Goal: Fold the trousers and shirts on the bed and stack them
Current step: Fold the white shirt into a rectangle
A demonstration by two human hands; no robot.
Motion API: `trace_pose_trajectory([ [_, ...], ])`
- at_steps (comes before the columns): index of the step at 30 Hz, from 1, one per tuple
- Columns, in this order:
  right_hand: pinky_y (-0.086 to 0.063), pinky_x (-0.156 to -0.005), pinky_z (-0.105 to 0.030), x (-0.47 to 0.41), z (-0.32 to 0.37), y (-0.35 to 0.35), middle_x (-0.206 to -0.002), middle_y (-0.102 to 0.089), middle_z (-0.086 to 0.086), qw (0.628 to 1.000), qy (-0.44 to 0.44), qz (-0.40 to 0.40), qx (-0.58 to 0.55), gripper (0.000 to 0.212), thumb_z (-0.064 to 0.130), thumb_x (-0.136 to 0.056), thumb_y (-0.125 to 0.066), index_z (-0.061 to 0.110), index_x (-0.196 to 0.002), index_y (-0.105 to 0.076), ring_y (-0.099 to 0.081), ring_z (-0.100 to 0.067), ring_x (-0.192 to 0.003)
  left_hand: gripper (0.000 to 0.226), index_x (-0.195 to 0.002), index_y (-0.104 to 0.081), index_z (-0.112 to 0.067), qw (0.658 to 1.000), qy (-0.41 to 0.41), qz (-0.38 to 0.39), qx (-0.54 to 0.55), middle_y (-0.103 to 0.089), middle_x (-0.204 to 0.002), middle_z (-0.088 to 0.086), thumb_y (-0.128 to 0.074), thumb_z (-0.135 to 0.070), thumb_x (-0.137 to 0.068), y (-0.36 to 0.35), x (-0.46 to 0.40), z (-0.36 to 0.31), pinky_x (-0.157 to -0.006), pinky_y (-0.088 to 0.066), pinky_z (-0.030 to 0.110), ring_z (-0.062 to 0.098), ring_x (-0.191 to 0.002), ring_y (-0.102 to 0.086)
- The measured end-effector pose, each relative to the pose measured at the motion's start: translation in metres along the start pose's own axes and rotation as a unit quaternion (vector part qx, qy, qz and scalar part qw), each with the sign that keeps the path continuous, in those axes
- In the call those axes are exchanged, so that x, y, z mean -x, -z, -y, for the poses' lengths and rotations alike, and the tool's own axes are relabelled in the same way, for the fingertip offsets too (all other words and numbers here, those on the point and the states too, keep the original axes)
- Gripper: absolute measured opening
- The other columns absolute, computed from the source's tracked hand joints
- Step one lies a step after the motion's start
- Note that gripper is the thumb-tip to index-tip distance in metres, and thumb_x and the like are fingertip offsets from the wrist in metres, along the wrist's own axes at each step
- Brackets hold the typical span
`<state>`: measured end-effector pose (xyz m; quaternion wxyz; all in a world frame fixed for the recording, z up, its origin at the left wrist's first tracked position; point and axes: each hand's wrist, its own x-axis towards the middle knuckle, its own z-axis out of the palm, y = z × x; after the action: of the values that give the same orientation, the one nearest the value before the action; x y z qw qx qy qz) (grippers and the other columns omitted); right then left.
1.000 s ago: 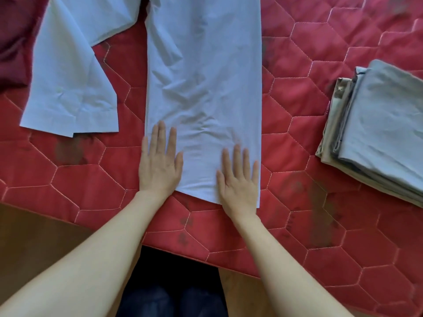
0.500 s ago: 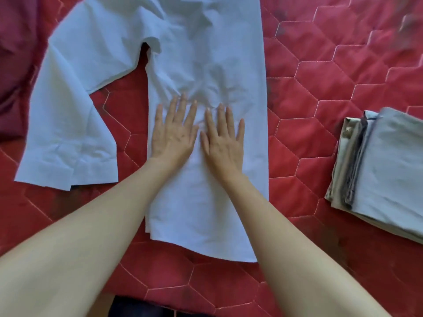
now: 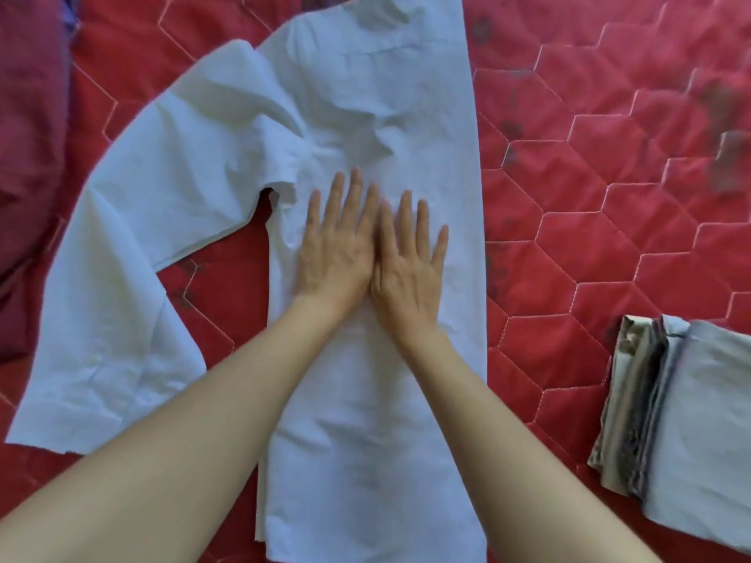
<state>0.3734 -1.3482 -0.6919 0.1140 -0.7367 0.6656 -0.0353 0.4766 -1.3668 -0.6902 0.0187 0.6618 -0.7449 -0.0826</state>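
The fingers [image 3: 352, 205] of the left hand [image 3: 337, 247] lie straight and slightly spread, pressed flat on cloth; those of the right hand [image 3: 408, 258] lie the same way. Neither hand curls round or pinches anything. The two hands sit side by side, palms down, their inner edges touching along the forefingers and the heels of the palms, with bare forearms running back toward the lower corners of the view.

Under both palms lies the pale blue, crumpled cotton shirt [image 3: 365, 420], spread on the bed with its body in a long narrow panel that runs from the top of the view down to the bottom edge. Its right side forms a straight folded edge. The hands rest about midway up this panel, just below a patch of creases. The long left sleeve [image 3: 134, 258] is not folded in; it spreads out to the left and bends down toward the near left corner, lying flat.

Everything rests on a red quilted bedcover stitched in hexagons [image 3: 589, 197]. To the right, well apart from the shirt, stands a stack of folded grey and beige garments [image 3: 691, 420]. A dark maroon cloth [image 3: 28, 156] lies along the left edge.
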Motion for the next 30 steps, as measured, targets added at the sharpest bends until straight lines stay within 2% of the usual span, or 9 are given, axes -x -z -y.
trace_pose_trajectory([
  [3,0.006,-0.117,-0.053,-0.038,-0.016,-0.003,-0.162,-0.008,-0.003,0.995,0.038,0.069,0.068,0.059,0.043,-0.097,-0.011,0.025,-0.154,-0.013,-0.004,-0.023,-0.150,0.057,-0.154,-0.015,-0.016,0.999,0.029,0.031,-0.020,-0.009,-0.161,0.015,-0.022,-0.036,-0.101,-0.006,-0.034,0.035,-0.117,0.000,0.047,0.029,-0.149,-0.006],
  [5,0.007,-0.118,-0.050,-0.035,-0.044,-0.001,-0.163,-0.005,-0.002,0.995,-0.006,0.060,0.077,0.061,0.048,-0.096,-0.006,0.029,-0.154,-0.007,0.000,-0.022,-0.150,0.058,-0.153,-0.021,-0.018,0.999,0.030,0.020,-0.026,-0.013,-0.160,0.014,-0.030,-0.036,-0.100,-0.004,-0.030,0.058,-0.117,-0.001,0.044,0.030,-0.149,-0.010],
  [9,0.001,-0.121,-0.047,-0.015,-0.074,0.014,-0.162,-0.005,-0.007,0.993,-0.095,0.041,0.063,0.056,0.038,-0.103,-0.023,0.020,-0.155,-0.011,0.000,-0.024,-0.150,0.057,-0.152,-0.024,-0.011,0.997,0.059,0.009,-0.045,-0.013,-0.159,0.019,-0.031,-0.033,-0.101,0.005,-0.015,0.076,-0.118,0.003,0.047,0.031,-0.149,-0.007],
  [15,-0.006,-0.119,-0.047,-0.094,-0.017,0.026,-0.158,-0.020,-0.016,0.998,0.047,-0.027,-0.019,0.053,0.028,-0.099,-0.030,0.013,-0.150,-0.029,-0.014,-0.032,-0.148,0.056,-0.152,-0.019,-0.008,0.997,0.012,-0.055,-0.043,-0.015,-0.159,0.017,-0.023,-0.031,-0.101,0.018,-0.075,0.038,-0.119,-0.002,0.049,0.033,-0.148,-0.010],
  [19,0.003,-0.119,-0.045,-0.159,-0.001,0.012,-0.162,-0.010,-0.006,0.992,0.114,0.029,0.039,0.052,0.033,-0.103,-0.028,0.024,-0.154,-0.019,-0.004,-0.023,-0.150,0.058,-0.154,-0.001,-0.018,0.998,0.057,0.013,-0.037,0.005,-0.162,0.009,-0.020,-0.033,-0.102,-0.002,-0.120,0.045,-0.118,0.005,0.050,0.026,-0.149,0.004],
  [21,0.005,-0.120,-0.045,-0.169,-0.021,0.008,-0.163,-0.004,-0.003,0.992,0.095,0.036,0.070,0.055,0.041,-0.103,-0.025,0.027,-0.155,-0.013,0.002,-0.019,-0.150,0.059,-0.155,-0.007,-0.023,0.998,0.060,0.014,-0.028,0.000,-0.162,0.008,-0.015,-0.041,-0.099,-0.007,-0.119,0.062,-0.119,0.003,0.048,0.027,-0.149,-0.001],
  [26,0.006,-0.120,-0.045,-0.161,-0.052,0.010,-0.163,0.000,-0.004,0.996,-0.058,0.004,0.066,0.059,0.041,-0.103,-0.024,0.023,-0.155,-0.003,0.004,-0.020,-0.150,0.067,-0.154,-0.019,-0.018,0.995,0.094,-0.024,-0.006,-0.009,-0.161,0.013,-0.014,-0.044,-0.092,-0.008,-0.110,0.080,-0.119,-0.001,0.048,0.033,-0.149,-0.006],
  [28,0.007,-0.120,-0.046,-0.165,-0.042,0.015,-0.162,-0.003,-0.011,0.997,-0.042,-0.021,0.061,0.060,0.039,-0.102,-0.027,0.018,-0.155,-0.007,0.002,-0.024,-0.150,0.066,-0.153,-0.022,-0.018,0.995,0.096,-0.025,0.001,-0.012,-0.161,0.013,-0.019,-0.043,-0.093,-0.009,-0.110,0.077,-0.119,-0.002,0.050,0.034,-0.148,-0.007],
  [30,0.005,-0.119,-0.048,-0.180,-0.025,0.017,-0.162,-0.008,-0.012,0.996,0.059,-0.028,0.068,0.059,0.039,-0.100,-0.026,0.018,-0.154,-0.016,-0.003,-0.028,-0.150,0.064,-0.152,-0.027,-0.017,0.995,0.091,-0.029,0.004,-0.017,-0.160,0.014,-0.024,-0.042,-0.093,-0.009,-0.110,0.077,-0.119,-0.005,0.052,0.035,-0.148,-0.011],
])
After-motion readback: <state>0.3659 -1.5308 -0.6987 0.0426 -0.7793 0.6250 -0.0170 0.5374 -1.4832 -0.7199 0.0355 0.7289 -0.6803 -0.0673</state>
